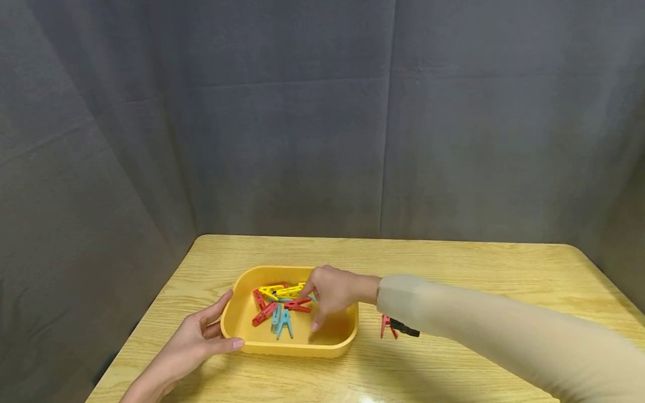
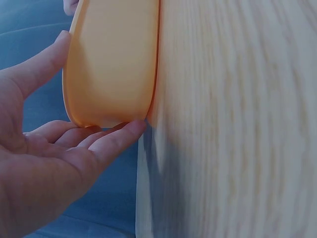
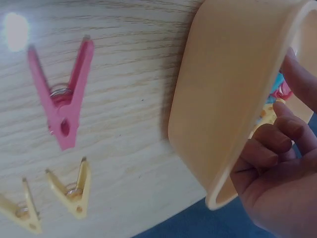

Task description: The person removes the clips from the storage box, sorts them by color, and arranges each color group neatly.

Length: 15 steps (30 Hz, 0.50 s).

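A yellow plastic tub (image 1: 289, 350) stands on the table with several red, yellow and light-blue clothespins (image 1: 265, 314) loose inside. My left hand (image 1: 194, 338) holds the tub's left end, its thumb at the front rim and the fingers against the side wall (image 2: 111, 64). Over the tub's right rim reaches my right hand (image 1: 335, 291). Its index fingertip is right at a yellow clothespin (image 1: 289, 292), while the thumb points down, well apart from it; nothing shows between them. In the right wrist view the other fingers are curled behind the rim.
To the right of the tub a red clothespin (image 1: 385, 324) lies on the wooden table (image 1: 468, 268), partly behind the forearm. The right wrist view also shows two pale yellow clothespins (image 3: 74, 191) near it. Dark grey cloth (image 1: 287, 123) hangs around the table.
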Each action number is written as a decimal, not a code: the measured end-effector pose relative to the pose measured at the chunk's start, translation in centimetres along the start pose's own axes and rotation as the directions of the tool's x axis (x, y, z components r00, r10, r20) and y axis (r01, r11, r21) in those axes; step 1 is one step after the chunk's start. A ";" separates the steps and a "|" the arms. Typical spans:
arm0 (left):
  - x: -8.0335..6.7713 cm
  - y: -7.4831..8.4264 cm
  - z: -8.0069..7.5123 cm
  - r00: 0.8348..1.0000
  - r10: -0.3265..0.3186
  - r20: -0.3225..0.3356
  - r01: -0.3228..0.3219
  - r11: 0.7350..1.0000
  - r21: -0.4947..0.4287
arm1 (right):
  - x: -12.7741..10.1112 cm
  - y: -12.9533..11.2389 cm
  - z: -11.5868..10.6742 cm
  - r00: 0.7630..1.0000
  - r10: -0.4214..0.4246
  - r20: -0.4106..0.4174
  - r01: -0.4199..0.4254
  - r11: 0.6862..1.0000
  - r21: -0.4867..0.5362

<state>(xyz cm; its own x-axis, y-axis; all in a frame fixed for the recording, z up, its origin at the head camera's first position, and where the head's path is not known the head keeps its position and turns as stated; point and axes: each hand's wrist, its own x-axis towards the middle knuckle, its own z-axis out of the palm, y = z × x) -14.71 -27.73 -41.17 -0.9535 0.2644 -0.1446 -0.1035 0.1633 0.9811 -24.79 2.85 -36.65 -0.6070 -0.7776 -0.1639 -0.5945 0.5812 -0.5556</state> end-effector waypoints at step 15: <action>0.0 0.0 0.1 1.000 0.007 -0.004 -0.007 1.000 0.005 | 1.8 -1.3 3.8 0.983 0.146 -0.111 -0.145 0.989 0.013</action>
<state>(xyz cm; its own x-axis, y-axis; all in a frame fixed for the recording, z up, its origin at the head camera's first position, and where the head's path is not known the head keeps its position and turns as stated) -14.64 -27.62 -41.17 -0.9553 0.2620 -0.1369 -0.0952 0.1657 0.9816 -23.10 -0.24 -39.31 -0.7421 -0.6530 -0.1512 -0.4930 0.6846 -0.5369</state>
